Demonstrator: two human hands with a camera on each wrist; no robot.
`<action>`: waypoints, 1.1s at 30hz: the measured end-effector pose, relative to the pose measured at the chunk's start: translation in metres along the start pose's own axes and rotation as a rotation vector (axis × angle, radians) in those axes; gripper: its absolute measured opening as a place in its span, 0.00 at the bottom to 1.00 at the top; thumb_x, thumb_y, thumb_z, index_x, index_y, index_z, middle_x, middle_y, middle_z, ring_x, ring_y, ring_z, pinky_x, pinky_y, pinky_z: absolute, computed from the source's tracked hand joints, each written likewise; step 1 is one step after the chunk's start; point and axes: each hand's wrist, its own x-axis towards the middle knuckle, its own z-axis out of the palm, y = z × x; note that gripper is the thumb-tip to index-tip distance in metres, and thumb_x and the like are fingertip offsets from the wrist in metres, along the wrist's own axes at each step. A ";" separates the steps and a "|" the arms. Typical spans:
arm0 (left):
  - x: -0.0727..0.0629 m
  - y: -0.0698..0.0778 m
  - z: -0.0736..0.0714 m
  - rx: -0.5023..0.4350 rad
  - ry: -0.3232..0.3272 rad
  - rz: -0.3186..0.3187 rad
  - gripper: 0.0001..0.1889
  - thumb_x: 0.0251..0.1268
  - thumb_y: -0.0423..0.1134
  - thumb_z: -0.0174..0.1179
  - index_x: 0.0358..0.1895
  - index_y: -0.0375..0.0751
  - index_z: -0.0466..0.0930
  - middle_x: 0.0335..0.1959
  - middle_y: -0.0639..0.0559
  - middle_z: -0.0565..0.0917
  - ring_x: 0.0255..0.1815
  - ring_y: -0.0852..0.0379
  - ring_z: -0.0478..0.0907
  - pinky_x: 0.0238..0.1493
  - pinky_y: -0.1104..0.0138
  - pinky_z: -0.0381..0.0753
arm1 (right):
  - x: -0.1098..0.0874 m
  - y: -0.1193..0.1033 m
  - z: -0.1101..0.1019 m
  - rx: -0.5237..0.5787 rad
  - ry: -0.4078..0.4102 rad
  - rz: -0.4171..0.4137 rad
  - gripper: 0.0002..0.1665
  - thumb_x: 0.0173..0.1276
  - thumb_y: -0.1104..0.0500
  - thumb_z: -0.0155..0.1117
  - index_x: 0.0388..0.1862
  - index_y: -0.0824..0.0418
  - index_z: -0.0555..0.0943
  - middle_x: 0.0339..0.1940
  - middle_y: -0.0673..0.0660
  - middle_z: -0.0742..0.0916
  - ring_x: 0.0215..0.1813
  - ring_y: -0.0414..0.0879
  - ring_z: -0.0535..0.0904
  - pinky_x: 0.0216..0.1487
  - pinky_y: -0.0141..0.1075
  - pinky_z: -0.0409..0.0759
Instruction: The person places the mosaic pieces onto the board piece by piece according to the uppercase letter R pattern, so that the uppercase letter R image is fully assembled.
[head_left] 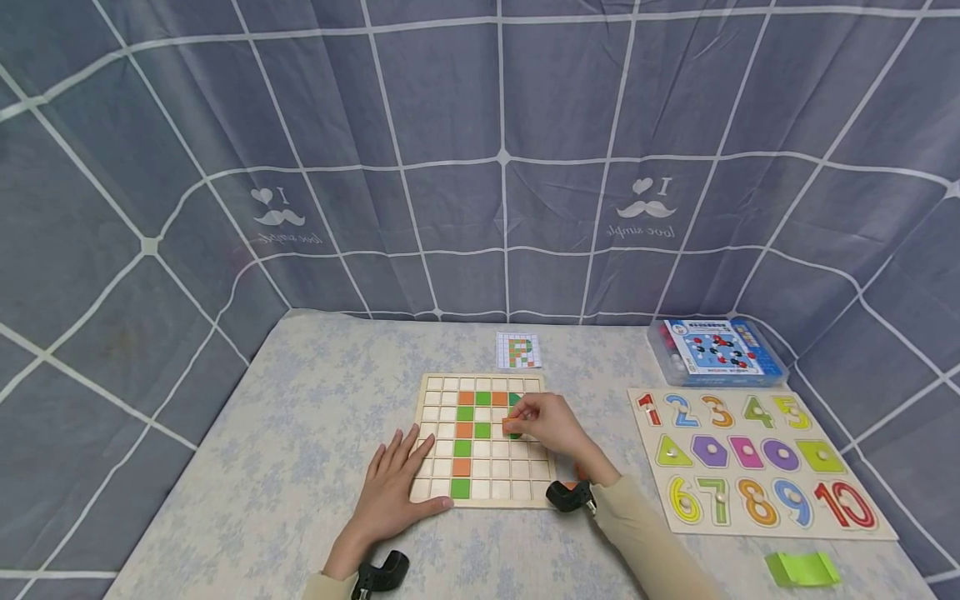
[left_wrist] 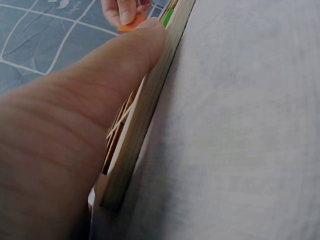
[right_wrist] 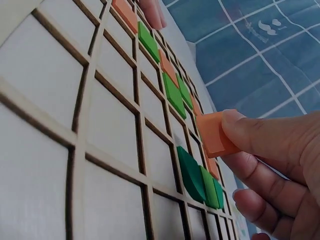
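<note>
A wooden grid board (head_left: pixel 495 503) lies on the cloth with green and orange square tiles in several of its cells. My left hand (head_left: pixel 395 483) rests spread on the board's left side, its thumb along the front rim. With thumb and fingers, my right hand (head_left: pixel 553 423) pinches an orange square tile (right_wrist: pixel 212 134) just above the grid. Below that tile in the right wrist view sits a dark green round-edged tile (right_wrist: pixel 190 172), beside a light green one. The left thumb (left_wrist: pixel 115 65) fills much of the left wrist view.
Behind the board lies a small pattern card (head_left: pixel 518 350) with a coloured design. To the right are a number-and-shape puzzle board (head_left: pixel 720 421), a clear plastic box (head_left: pixel 716 353) with a printed cover, and a light green holder (head_left: pixel 802 570). Orange pieces (head_left: pixel 576 482) lie partly hidden beneath the right wrist.
</note>
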 end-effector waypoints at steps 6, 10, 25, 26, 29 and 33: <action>0.000 0.000 0.000 -0.003 -0.007 -0.008 0.51 0.48 0.69 0.62 0.73 0.44 0.60 0.75 0.42 0.52 0.74 0.38 0.42 0.68 0.44 0.39 | 0.005 -0.004 0.007 -0.016 0.003 0.003 0.04 0.58 0.58 0.73 0.28 0.54 0.85 0.21 0.44 0.81 0.18 0.39 0.67 0.21 0.32 0.66; 0.000 0.000 0.000 -0.002 -0.010 -0.013 0.51 0.48 0.69 0.62 0.73 0.45 0.59 0.75 0.43 0.52 0.74 0.38 0.42 0.68 0.44 0.39 | 0.008 -0.003 0.012 -0.046 0.005 -0.016 0.04 0.57 0.57 0.73 0.28 0.53 0.85 0.22 0.43 0.81 0.18 0.39 0.67 0.22 0.32 0.66; 0.000 0.001 -0.001 0.003 -0.005 -0.016 0.50 0.48 0.68 0.63 0.73 0.45 0.59 0.75 0.42 0.53 0.74 0.38 0.43 0.67 0.42 0.40 | 0.007 -0.001 0.020 -0.132 0.009 -0.003 0.05 0.56 0.57 0.74 0.26 0.52 0.85 0.22 0.42 0.81 0.22 0.37 0.72 0.27 0.33 0.72; 0.000 0.001 -0.001 0.002 -0.005 -0.016 0.50 0.48 0.68 0.63 0.73 0.45 0.59 0.75 0.42 0.52 0.74 0.38 0.43 0.67 0.42 0.40 | 0.007 -0.001 0.019 -0.142 0.010 -0.005 0.05 0.56 0.57 0.74 0.26 0.51 0.85 0.22 0.42 0.81 0.22 0.38 0.72 0.27 0.34 0.72; 0.000 0.001 -0.001 0.002 -0.004 -0.015 0.50 0.48 0.68 0.63 0.73 0.45 0.59 0.75 0.42 0.52 0.74 0.37 0.43 0.67 0.42 0.40 | 0.007 -0.001 0.019 -0.173 0.018 -0.011 0.05 0.55 0.57 0.75 0.25 0.51 0.85 0.21 0.41 0.80 0.25 0.39 0.72 0.30 0.35 0.71; 0.000 0.002 -0.001 -0.003 -0.005 -0.013 0.50 0.49 0.68 0.63 0.73 0.45 0.59 0.75 0.42 0.52 0.74 0.37 0.43 0.67 0.42 0.40 | 0.007 -0.003 0.019 -0.238 0.044 -0.041 0.05 0.55 0.56 0.75 0.24 0.50 0.85 0.21 0.39 0.79 0.30 0.40 0.70 0.38 0.39 0.69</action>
